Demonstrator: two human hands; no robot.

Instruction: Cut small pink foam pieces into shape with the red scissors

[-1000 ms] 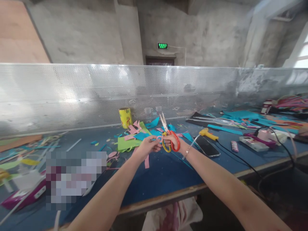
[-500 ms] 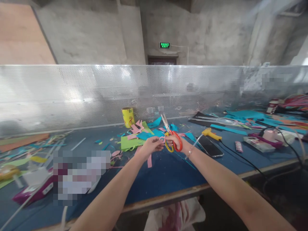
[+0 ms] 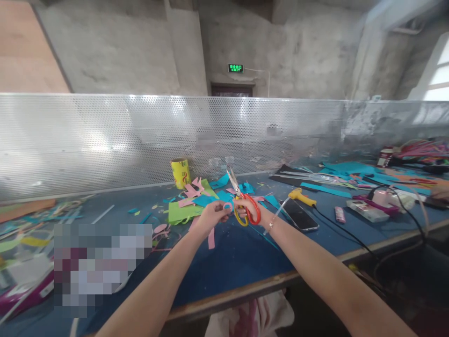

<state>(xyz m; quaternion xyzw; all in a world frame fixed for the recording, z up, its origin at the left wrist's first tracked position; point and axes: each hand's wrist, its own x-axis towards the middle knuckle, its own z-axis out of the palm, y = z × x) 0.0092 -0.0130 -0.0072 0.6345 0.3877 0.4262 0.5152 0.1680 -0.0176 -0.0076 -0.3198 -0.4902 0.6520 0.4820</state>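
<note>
Between my two hands is a small pink ring (image 3: 228, 206), apparently of paper or felt. My left hand (image 3: 214, 214) pinches its left side between thumb and fingers. My right hand (image 3: 248, 208) has a pair of scissors (image 3: 241, 199) hung on it, with red and yellow handles and the blades pointing up and away. The right fingertips are close to the ring's right side; whether they touch it I cannot tell. Just beyond lie pink scraps (image 3: 193, 191), a green sheet (image 3: 180, 213) and blue pieces (image 3: 206, 200). A pink strip (image 3: 211, 238) lies below my left hand.
A yellow tape roll (image 3: 180, 173) stands by the perforated metal screen (image 3: 140, 145). To the right are a yellow glue gun (image 3: 302, 196) with a black cord, a phone (image 3: 302, 215), a small pink tube (image 3: 339, 214) and blue sheets (image 3: 351, 169). Offcuts litter the left side.
The view has turned slightly to the right, so everything appears shifted left. The pink ring now shows more plainly between my hands; the scissors stay in my right hand.
</note>
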